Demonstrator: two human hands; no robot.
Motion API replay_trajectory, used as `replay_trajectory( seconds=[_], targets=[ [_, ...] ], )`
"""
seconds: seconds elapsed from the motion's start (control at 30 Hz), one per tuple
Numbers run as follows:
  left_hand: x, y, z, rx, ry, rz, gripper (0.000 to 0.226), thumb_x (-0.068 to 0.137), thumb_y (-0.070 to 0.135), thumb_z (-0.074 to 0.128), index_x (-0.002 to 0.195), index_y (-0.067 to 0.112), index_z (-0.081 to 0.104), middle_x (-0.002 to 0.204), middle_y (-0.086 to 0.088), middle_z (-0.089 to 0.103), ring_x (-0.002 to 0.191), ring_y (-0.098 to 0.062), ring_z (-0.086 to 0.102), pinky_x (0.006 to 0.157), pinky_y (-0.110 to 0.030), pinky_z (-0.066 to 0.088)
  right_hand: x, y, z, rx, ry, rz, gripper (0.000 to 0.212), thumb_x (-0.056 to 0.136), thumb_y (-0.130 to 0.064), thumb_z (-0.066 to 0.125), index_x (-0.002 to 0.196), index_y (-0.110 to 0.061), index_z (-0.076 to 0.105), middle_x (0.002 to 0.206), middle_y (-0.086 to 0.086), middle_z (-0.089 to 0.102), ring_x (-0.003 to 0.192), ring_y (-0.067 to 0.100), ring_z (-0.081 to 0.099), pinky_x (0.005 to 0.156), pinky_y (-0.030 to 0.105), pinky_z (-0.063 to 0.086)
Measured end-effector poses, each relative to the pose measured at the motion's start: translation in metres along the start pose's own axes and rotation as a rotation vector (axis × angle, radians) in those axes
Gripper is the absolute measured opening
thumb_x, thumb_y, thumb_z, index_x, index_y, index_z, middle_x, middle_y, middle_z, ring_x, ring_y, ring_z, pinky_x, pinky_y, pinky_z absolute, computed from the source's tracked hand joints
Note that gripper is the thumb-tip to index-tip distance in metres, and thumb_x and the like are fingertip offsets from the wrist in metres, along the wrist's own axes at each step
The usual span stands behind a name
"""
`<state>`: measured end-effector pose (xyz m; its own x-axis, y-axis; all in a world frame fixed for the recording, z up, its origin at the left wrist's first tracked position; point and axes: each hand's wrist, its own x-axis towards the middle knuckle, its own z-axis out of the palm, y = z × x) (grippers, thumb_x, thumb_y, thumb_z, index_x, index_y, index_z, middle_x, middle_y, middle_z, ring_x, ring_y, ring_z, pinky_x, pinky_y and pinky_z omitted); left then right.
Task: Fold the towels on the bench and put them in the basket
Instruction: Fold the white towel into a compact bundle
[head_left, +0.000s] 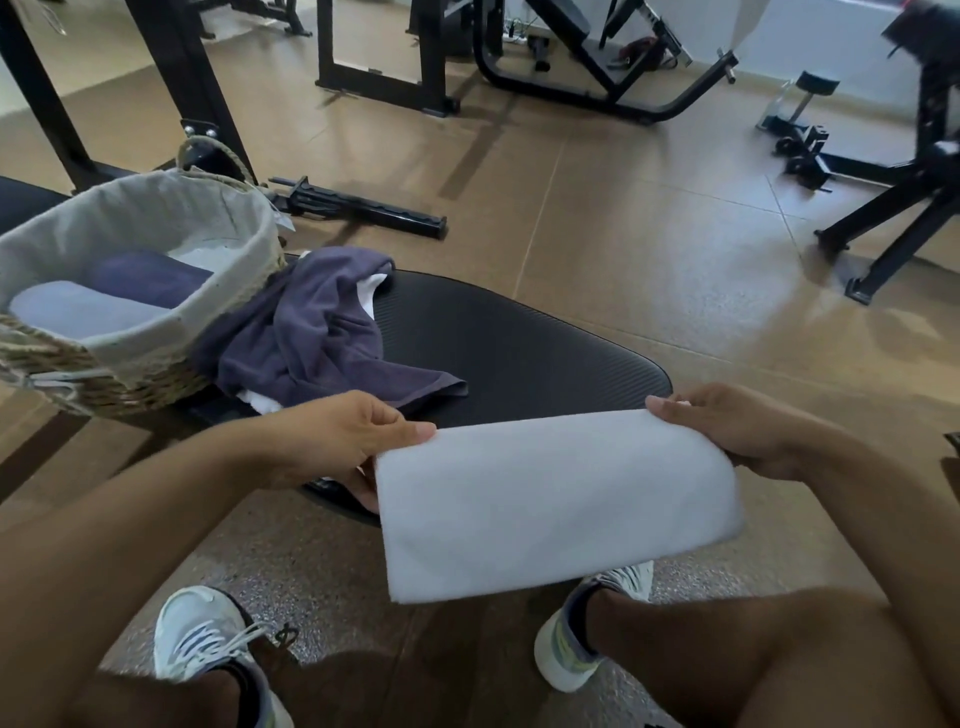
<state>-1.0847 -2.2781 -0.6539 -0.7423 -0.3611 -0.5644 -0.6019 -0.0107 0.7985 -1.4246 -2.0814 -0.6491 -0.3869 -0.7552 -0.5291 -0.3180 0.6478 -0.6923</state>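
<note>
Head view: the left hand (345, 441) and right hand (737, 434) each pinch an upper corner of one folded white towel (556, 501) held before the black padded bench (519, 343) — one crumpled purple towel (311, 332) lies there over white cloth, beside the lined woven basket (244, 260), which holds two folded towels.

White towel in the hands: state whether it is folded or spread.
Folded. The white towel is doubled over, held by the left hand and right hand.

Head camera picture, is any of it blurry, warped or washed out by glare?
Head view: wide-angle warp bends the gym machine frames at the edges; window glare whitens the floor at right; the white towel held by both hands looks soft and overexposed, its texture lost; the basket stays fairly sharp.
</note>
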Motion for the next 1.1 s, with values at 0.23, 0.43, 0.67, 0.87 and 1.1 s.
replay_trajectory(
  seconds=[0.23,0.43,0.67,0.87,1.1],
  targets=[
    [0.034,-0.012,0.015,0.278,0.611,0.211,0.016,0.095,0.025,0.068,0.079,0.028,0.071,0.067,0.007,0.072,0.056,-0.010,0.069,0.053,-0.033,0.058,0.021,0.000,0.006,-0.091,0.295,0.061,0.052,0.092,-0.055,0.064,0.090,-0.004,0.073,0.082,0.013,0.077,0.075,0.029,0.076,0.060,0.036,0.061],
    [0.036,-0.005,0.041,0.700,0.730,0.738,0.021,0.095,0.038,0.061,0.110,0.028,0.070,0.113,0.011,0.070,0.107,-0.013,0.063,0.093,-0.038,0.053,0.021,0.006,0.002,-0.069,0.245,0.090,0.039,0.100,-0.047,0.056,0.094,-0.013,0.073,0.091,0.009,0.078,0.083,0.025,0.075,0.071,0.042,0.062],
    [0.055,-0.025,0.095,1.142,0.215,0.406,0.080,0.099,0.069,0.010,0.158,0.023,-0.018,0.164,0.009,-0.027,0.147,-0.007,-0.033,0.125,-0.036,-0.012,0.025,0.018,0.003,-0.092,0.225,0.130,0.038,0.101,-0.043,0.057,0.099,-0.010,0.074,0.093,0.005,0.077,0.085,0.023,0.074,0.068,0.037,0.061],
    [0.078,-0.020,0.086,1.136,0.260,0.383,0.078,0.099,0.067,0.008,0.159,0.022,-0.015,0.166,0.009,-0.022,0.150,-0.010,-0.029,0.125,-0.037,-0.011,0.046,0.017,0.009,-0.133,0.491,0.072,0.041,0.099,-0.048,0.055,0.074,-0.015,0.053,0.074,0.005,0.059,0.069,0.022,0.055,0.061,0.033,0.039],
    [0.087,0.002,0.089,1.047,0.353,0.428,0.072,0.103,0.060,0.010,0.161,0.023,-0.008,0.168,0.005,-0.014,0.152,-0.012,-0.022,0.126,-0.039,-0.009,0.024,-0.019,0.003,0.027,0.451,-0.034,0.034,0.099,-0.044,0.057,0.091,-0.011,0.064,0.080,0.003,0.068,0.067,0.018,0.064,0.062,0.030,0.050]
  ],
)
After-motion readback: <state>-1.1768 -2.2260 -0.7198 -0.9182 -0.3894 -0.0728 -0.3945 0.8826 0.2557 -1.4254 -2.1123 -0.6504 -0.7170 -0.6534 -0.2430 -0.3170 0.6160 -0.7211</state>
